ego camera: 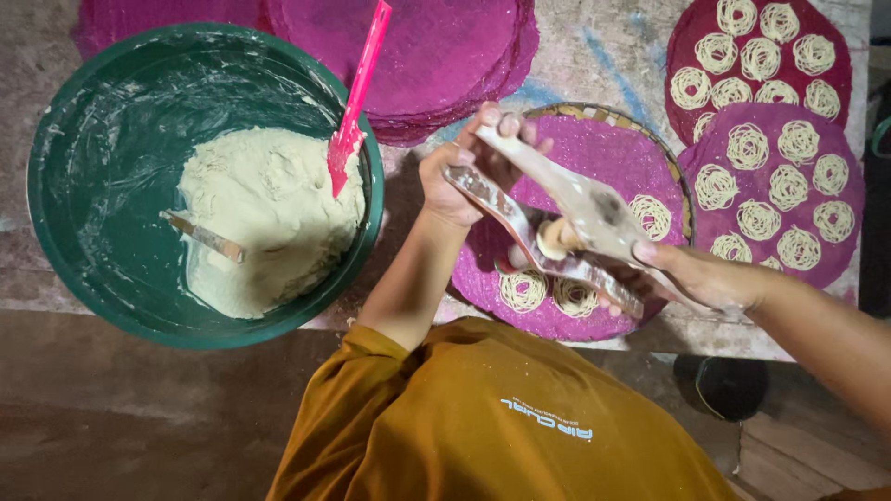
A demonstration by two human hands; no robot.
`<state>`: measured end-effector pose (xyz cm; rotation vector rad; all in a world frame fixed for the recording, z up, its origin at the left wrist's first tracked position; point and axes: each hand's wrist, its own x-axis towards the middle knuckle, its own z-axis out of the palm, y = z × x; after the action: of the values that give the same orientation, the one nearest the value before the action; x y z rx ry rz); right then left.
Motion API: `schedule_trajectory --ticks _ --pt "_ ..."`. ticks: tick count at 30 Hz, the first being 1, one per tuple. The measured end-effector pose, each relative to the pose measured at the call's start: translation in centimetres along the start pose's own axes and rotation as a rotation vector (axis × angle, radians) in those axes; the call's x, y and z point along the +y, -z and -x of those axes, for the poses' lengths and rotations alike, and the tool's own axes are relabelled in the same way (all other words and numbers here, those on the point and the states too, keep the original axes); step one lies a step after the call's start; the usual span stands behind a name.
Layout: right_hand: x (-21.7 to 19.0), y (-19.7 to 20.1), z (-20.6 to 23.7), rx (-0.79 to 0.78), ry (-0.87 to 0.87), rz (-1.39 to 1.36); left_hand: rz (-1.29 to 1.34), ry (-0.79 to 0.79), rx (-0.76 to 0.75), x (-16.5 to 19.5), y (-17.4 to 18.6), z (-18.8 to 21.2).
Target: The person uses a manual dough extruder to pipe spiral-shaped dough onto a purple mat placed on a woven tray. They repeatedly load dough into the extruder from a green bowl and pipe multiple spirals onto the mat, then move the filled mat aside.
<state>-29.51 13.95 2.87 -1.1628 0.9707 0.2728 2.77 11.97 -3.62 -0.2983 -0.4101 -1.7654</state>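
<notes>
A green basin (65,232) of pale dough (269,213) holds a pink spatula (357,93) and a wooden stick (204,237) — beyond it, stacked magenta mats (436,46); at far right, two mats (789,102) carry noodle coils (747,147).

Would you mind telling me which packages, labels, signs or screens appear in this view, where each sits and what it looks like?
Shirt print: a short line of small white lettering on the mustard-orange shirt, bottom centre, seen upside down.
Packages, signs, screens: none in view.
</notes>
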Motion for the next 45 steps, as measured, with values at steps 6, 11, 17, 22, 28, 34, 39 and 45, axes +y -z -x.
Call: schedule_trajectory --ticks 6,11,17,22,28,34,39,45 --pt "-0.5 -1.7 -3.7 0.124 0.108 0.272 0.158 -0.067 -0.072 2.0 3.5 0.1" --pt "-1.0 -2.3 -3.0 0.152 -0.038 0.252 0.136 -0.137 0.028 0.7 4.4 1.0" --pt "-2.3 -1.6 -2.8 0.338 0.005 0.37 0.137 -0.128 -0.005 0.8 4.8 -1.2" --pt "-2.0 -2.7 -3.7 0.211 0.171 0.283 0.01 -0.118 -0.009 2.3 4.5 -0.3" --pt "-2.7 -1.3 -2.0 0.355 -0.019 0.395 0.135 -0.167 -0.051 0.0 3.8 -1.4" --pt "-2.6 -1.7 -3.7 0.36 0.232 0.287 -0.052 -0.043 0.213 2.9 3.5 -2.1" --pt "-1.0 -0.3 -3.8 0.319 0.313 0.197 -0.885 0.488 0.665 1.7 6.1 2.2" --pt "1.5 0.4 -6.3 0.302 0.44 0.013 -1.301 0.567 0.708 -0.3 6.1 7.8"
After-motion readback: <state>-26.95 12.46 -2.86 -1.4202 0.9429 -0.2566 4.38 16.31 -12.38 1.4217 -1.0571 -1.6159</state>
